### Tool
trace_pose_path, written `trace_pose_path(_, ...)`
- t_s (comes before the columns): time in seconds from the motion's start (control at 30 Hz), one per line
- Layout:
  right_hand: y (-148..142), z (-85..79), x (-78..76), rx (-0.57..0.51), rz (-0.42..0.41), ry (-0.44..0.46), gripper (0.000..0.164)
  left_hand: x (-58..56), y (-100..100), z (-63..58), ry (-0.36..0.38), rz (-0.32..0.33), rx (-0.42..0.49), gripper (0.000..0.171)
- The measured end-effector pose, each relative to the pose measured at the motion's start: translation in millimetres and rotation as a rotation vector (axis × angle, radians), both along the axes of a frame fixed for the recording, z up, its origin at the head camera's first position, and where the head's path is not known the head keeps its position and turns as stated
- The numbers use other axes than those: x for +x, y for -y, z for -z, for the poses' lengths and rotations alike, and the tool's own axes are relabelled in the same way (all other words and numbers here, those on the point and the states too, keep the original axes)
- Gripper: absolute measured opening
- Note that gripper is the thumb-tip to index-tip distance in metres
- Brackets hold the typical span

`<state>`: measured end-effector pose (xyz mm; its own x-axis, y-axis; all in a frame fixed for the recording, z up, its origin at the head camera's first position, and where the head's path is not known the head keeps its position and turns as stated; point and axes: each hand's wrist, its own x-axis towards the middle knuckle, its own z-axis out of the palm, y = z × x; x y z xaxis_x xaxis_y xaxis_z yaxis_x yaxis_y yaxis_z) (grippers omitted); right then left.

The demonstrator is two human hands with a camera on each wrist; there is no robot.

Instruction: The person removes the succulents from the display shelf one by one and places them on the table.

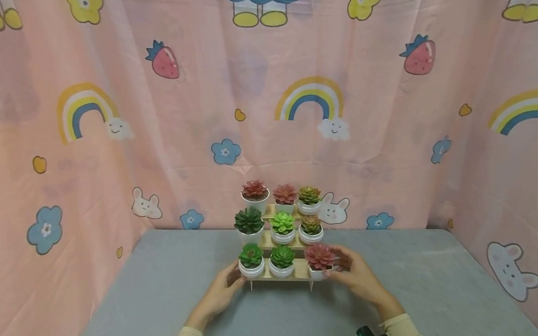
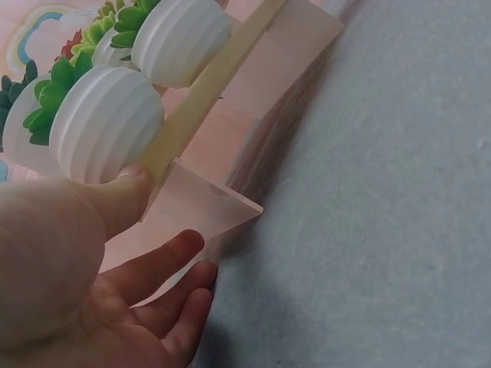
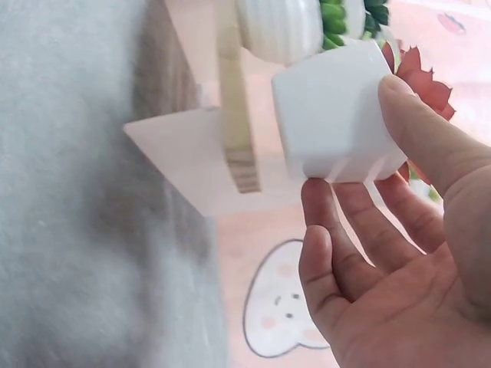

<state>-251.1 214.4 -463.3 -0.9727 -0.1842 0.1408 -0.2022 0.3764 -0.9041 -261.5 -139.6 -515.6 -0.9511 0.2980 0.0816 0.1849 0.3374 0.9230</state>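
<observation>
A tiered plant stand (image 1: 274,277) with a pale wooden board on each level holds several artificial succulents in white pots. My right hand (image 1: 358,279) grips a square white pot (image 3: 337,115) with a red succulent (image 1: 320,257) at the right end of the lowest board. In the right wrist view a narrow gap shows between this pot's base and the board. My left hand (image 1: 219,293) holds the board's left end, its thumb (image 2: 130,195) on the edge beside a ribbed pot (image 2: 107,123). Three fingers spread by the side panel (image 2: 199,195); the index finger is hidden.
On the upper levels stand red (image 1: 254,190), dark green (image 1: 248,221) and yellowish succulents (image 1: 309,195). The stand is on a grey table (image 1: 163,266). A pink printed curtain (image 1: 189,116) hangs behind and at both sides.
</observation>
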Motion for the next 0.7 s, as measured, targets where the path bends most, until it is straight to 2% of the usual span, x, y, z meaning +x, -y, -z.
trace_pose_path(0.23, -12, -11.1, 5.0, 0.019, 0.020, -0.024, 0.060, -0.2, -1, -0.4, 0.003, 0.001, -0.005, 0.059)
trace_pose_path(0.37, -19, -13.8, 6.3, 0.021, 0.067, -0.048, 0.060, -0.7, -1, -0.7, 0.004, -0.008, -0.009, 0.059)
trace_pose_path(0.6, -26, -7.3, 1.2, 0.018, 0.204, -0.067, 0.064, 0.2, 0, -0.4, -0.015, -0.002, -0.025, 0.059)
trace_pose_path(0.7, -29, -1.9, -2.2, 0.018, 0.229, -0.052, 0.065, 2.1, 0, -1.2, -0.016, -0.007, -0.024, 0.059)
